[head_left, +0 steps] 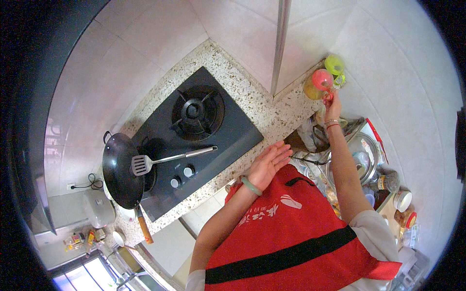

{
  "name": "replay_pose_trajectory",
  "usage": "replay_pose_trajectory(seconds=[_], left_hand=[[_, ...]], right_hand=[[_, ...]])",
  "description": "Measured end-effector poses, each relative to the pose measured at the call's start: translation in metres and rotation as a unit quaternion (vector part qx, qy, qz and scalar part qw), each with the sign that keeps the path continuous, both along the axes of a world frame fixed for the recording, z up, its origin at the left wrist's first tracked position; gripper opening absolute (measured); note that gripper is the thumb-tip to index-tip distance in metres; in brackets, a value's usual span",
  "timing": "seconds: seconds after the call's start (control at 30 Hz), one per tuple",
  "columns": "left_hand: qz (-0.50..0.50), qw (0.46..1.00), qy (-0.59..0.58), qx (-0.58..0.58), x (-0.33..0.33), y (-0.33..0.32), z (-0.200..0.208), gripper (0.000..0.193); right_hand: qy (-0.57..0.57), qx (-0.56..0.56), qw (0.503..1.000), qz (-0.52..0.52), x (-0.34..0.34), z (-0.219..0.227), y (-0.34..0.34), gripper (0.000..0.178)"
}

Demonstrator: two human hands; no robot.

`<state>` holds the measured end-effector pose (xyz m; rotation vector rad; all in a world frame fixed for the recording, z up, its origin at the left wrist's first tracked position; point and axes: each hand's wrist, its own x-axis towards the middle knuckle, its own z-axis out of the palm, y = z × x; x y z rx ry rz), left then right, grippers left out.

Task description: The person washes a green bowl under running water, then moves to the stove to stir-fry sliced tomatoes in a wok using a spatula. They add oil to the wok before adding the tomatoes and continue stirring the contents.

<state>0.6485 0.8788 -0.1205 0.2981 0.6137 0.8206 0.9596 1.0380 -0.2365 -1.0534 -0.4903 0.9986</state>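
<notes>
At the far right corner of the counter, my right hand [332, 105] reaches out, its fingers closed on the red handle of a jar with a round red lid [322, 79]. The jar's yellowish body [311, 90] shows below the lid. Close behind it stands a container with a bright green lid [334, 63]. My left hand [270, 164], with a green bangle at the wrist, is held in front of the red apron with fingers stretched out and nothing in it. Left of it, a slotted spatula [141, 165] lies with its blade over the wok [123, 169] and its handle over the black gas hob [233, 121].
The wok's wooden handle [144, 229] juts past the counter's front edge. A bare burner [193, 111] sits at the back of the hob. Under my right arm are a shiny round pot lid [369, 148], plastic bags [307, 133] and several jars [402, 200]. A wall corner with a metal edge strip [280, 48] rises behind.
</notes>
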Motion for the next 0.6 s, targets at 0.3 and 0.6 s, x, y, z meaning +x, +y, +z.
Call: replay_pose_trajectory(seconds=[0.3, 0.6], left_hand=[[0.057, 0.997, -0.039, 0.021, -0.027, -0.014, -0.001, 0.049], [0.196, 0.978, -0.022, 0.076, -0.138, -0.09, 0.032, 0.054]], right_hand=[[0.088, -0.096, 0.991, 0.027, -0.053, 0.015, -0.058, 0.057], [0.188, -0.031, 0.862, 0.47, -0.291, 0.096, -0.17, 0.058]])
